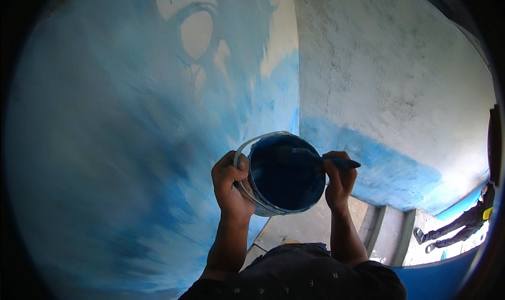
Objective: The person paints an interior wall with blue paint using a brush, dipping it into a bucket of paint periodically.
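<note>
My left hand (231, 184) grips a round bucket (259, 202) at its left side, by the pale handle and rim. The bucket is tilted toward me and holds dark blue paint (279, 179). My right hand (339, 184) is closed on the dark handle of a paintbrush (347, 163), whose bristle end lies inside the bucket near the upper right, partly lost in the dark paint. Both forearms rise from the lower edge in front of my dark shirt.
A wall (105, 142) streaked blue and white fills the left side. It meets a mottled pale wall (379, 63) with a blue lower band. Grey steps (386, 231) run below at right. Another person (457, 221) in dark trousers stands at the far right beyond them.
</note>
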A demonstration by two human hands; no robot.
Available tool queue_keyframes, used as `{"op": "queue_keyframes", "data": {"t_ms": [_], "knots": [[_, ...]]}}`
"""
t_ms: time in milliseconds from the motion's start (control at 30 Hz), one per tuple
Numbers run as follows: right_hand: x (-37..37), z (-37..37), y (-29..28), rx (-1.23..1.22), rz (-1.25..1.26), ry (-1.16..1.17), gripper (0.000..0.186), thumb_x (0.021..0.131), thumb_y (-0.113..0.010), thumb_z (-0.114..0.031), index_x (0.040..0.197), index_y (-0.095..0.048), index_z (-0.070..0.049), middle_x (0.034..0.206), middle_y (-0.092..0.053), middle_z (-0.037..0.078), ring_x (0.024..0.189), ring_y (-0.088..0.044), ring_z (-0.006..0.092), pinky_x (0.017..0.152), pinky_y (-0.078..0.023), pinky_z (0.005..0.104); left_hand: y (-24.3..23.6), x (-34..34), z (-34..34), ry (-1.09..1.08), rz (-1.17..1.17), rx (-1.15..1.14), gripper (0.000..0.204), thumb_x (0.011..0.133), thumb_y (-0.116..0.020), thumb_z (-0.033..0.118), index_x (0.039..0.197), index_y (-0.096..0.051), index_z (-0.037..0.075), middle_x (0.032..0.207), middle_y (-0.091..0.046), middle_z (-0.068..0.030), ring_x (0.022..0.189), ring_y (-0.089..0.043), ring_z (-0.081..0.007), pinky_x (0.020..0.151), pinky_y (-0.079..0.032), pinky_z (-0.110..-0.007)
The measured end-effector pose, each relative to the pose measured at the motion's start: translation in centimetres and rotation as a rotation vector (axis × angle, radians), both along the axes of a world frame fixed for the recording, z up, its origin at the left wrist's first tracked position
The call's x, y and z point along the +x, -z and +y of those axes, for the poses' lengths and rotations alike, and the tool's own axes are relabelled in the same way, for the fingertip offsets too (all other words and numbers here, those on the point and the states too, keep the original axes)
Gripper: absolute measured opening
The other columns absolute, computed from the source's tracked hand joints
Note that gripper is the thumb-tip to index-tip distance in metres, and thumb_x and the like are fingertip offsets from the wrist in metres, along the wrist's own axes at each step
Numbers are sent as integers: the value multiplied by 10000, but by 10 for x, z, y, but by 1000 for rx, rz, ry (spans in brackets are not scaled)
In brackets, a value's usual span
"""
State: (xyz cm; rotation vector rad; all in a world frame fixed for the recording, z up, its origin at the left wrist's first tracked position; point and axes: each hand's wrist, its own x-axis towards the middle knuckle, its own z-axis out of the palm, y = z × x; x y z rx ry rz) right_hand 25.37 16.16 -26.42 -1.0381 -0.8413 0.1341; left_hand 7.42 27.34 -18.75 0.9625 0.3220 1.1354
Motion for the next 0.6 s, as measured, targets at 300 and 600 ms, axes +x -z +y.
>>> {"op": "queue_keyframes", "data": {"t_ms": [300, 600], "knots": [[11, -21, -75, -13, -599, -91, 59, 879, -661, 11, 921, -654, 53, 807, -684, 160, 664, -670, 230, 596, -507, 318, -37, -21, -41, -102, -14, 93, 112, 698, -519, 83, 653, -417, 79, 623, -280, 12, 582, -264, -112, 567, -267, -240], [32, -28, -126, 52, -886, -211, 55, 908, -656, -15, 947, -659, 23, 777, -682, 158, 630, -668, 236, 578, -526, 326, -72, -25, -78, -240, -36, 198, 100, 763, -516, 115, 687, -459, 83, 620, -269, 41, 585, -245, -100, 570, -265, -235]]}}
